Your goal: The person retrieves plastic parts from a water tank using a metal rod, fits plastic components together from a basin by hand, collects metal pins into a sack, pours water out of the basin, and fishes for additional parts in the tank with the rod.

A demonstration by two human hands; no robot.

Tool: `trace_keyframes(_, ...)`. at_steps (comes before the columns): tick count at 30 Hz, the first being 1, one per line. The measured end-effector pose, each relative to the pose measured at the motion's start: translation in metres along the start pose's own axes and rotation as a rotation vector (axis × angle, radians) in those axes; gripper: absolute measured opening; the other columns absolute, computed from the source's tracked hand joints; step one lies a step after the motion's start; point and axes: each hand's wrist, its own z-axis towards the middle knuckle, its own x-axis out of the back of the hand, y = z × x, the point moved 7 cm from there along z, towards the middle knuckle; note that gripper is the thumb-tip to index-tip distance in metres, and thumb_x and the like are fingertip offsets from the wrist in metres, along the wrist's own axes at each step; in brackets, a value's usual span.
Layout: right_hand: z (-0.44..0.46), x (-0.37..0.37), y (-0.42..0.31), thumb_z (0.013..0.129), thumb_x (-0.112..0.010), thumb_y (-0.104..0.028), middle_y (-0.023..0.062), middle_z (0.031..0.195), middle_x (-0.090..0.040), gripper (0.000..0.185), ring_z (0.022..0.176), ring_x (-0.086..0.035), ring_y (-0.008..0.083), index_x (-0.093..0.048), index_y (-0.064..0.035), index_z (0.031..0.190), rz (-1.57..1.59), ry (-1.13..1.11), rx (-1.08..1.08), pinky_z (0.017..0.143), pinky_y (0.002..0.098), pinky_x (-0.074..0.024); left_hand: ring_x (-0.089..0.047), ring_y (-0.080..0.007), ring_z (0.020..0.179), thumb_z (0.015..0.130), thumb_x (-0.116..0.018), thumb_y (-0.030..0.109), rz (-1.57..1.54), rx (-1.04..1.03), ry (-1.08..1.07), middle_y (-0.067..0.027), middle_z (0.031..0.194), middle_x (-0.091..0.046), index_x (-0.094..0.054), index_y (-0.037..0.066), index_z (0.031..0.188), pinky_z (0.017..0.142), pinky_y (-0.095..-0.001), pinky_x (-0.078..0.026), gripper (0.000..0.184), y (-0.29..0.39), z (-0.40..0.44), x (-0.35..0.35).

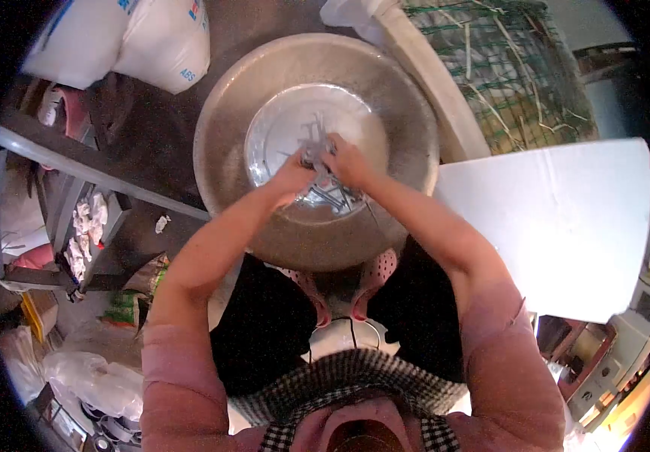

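My left hand [292, 179] and right hand [349, 162] are close together over the middle of a wide round metal basin [223, 154], both closed around a bunch of slim gray parts [314, 139]. Some of the parts jut out beyond my fingers on the far side. Blur keeps me from telling exactly how each finger grips them, or how many there are. Just below my hands, more loose gray pieces [328, 199] lie in a jumble on the basin's shiny bottom, toward my side of it.

The basin sits in front of my knees, with my pink perforated clogs [376, 277] showing at its near edge. A black-and-white checked apron [347, 373] covers my lap. To my right a large white panel [547, 226] reaches close to the rim, and past it, farther off, is green netting [506, 83] with straw-like strands. Beyond the basin on my left stand plump white sacks [165, 45], one printed "ABS".
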Motion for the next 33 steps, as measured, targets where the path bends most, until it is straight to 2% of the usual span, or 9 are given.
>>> trace_keyframes(2,0.004,0.028,-0.038,0.082,-0.054,-0.034,0.0260,0.089,-0.061,0.048,0.083,-0.059,0.0421,-0.045,-0.0036,0.118,-0.084,0.030,0.030,0.074,0.0497,-0.0462,-0.056,-0.0101,0.065,0.076,-0.054,-0.004,0.021,-0.107,0.117,-0.0037,0.088,-0.061,-0.048,0.009,0.116,0.041,-0.0223,-0.035,0.043,0.049,-0.026,-0.017)
trace_keyframes(12,-0.056,0.176,-0.193,0.080,-0.056,-0.033,0.0243,0.096,-0.061,0.049,0.093,-0.059,0.0358,-0.051,0.0002,0.115,-0.148,0.222,0.273,0.083,0.0406,-0.0455,-0.056,-0.0110,0.061,0.072,-0.063,0.004,0.233,-0.222,0.044,-0.0022,0.081,-0.061,-0.046,0.015,0.116,0.038,-0.0231,-0.031,0.049,0.188,-0.143,-0.112)
trace_keyframes(20,-0.279,0.377,-0.236,0.081,-0.055,-0.040,0.0199,0.098,-0.062,0.042,0.092,-0.061,0.0317,-0.061,-0.0041,0.102,-0.356,0.454,-0.002,0.079,0.0383,-0.0476,-0.055,-0.0099,0.062,0.077,-0.062,0.008,0.319,-0.319,-0.361,-0.0090,0.085,-0.062,-0.055,0.008,0.099,0.040,-0.0203,-0.036,0.023,0.229,-0.238,-0.357)
trace_keyframes(22,-0.358,0.421,-0.232,0.083,-0.053,-0.037,0.0193,0.095,-0.063,0.038,0.089,-0.061,0.0303,-0.061,-0.0052,0.104,-0.449,0.557,-0.052,0.077,0.0374,-0.0481,-0.054,-0.0094,0.064,0.080,-0.061,0.011,0.426,-0.296,-0.598,-0.0104,0.087,-0.062,-0.057,0.007,0.095,0.043,-0.0195,-0.038,0.017,0.215,-0.264,-0.440)
trace_keyframes(23,-0.378,0.441,-0.221,0.079,-0.053,-0.051,0.0197,0.096,-0.064,0.054,0.090,-0.061,0.0336,-0.064,-0.0008,0.096,-0.631,0.640,0.038,0.080,0.0403,-0.0481,-0.054,-0.0093,0.064,0.080,-0.060,0.011,0.422,-0.340,-0.621,-0.0094,0.087,-0.063,-0.057,0.007,0.095,0.044,-0.0192,-0.038,0.016,0.204,-0.278,-0.475)
trace_keyframes(25,-0.494,0.457,-0.230,0.081,-0.054,-0.026,0.0226,0.086,-0.063,0.030,0.082,-0.060,0.0348,-0.060,0.0007,0.093,-0.273,0.676,-0.005,0.075,0.0405,-0.0462,-0.056,-0.0101,0.066,0.081,-0.059,0.011,0.429,-0.402,-0.693,-0.0098,0.086,-0.062,-0.055,0.006,0.099,0.044,-0.0188,-0.038,0.020,0.171,-0.315,-0.538)
trace_keyframes(26,-0.536,0.461,-0.222,0.085,-0.054,-0.030,0.0289,0.094,-0.058,0.037,0.091,-0.057,0.0416,-0.054,0.0047,0.095,-0.397,0.788,-0.069,0.080,0.0440,-0.0449,-0.057,-0.0111,0.068,0.082,-0.058,0.011,0.437,-0.417,-0.740,-0.0112,0.086,-0.062,-0.052,0.004,0.105,0.043,-0.0186,-0.038,0.025,0.149,-0.334,-0.566)
trace_keyframes(28,-0.623,0.450,-0.199,0.085,-0.053,-0.028,0.0168,0.082,-0.063,0.031,0.076,-0.062,0.0268,-0.057,-0.0049,0.107,-0.581,0.761,-0.107,0.071,0.0351,-0.0490,-0.058,-0.0119,0.076,0.081,-0.058,0.010,0.564,-0.373,-0.830,-0.0109,0.087,-0.062,-0.048,0.008,0.111,0.048,-0.0205,-0.040,0.033,0.089,-0.377,-0.629)
trace_keyframes(33,-0.762,0.384,-0.098,0.084,-0.058,-0.031,0.0181,0.088,-0.062,0.043,0.080,-0.061,0.0208,-0.050,-0.0004,0.113,-0.157,0.909,-0.428,0.074,0.0333,-0.0464,-0.059,-0.0189,0.087,0.074,-0.065,0.011,0.674,-0.199,-0.856,-0.0146,0.105,-0.057,-0.038,0.007,0.123,0.064,-0.0298,-0.049,0.056,-0.064,-0.392,-0.690)
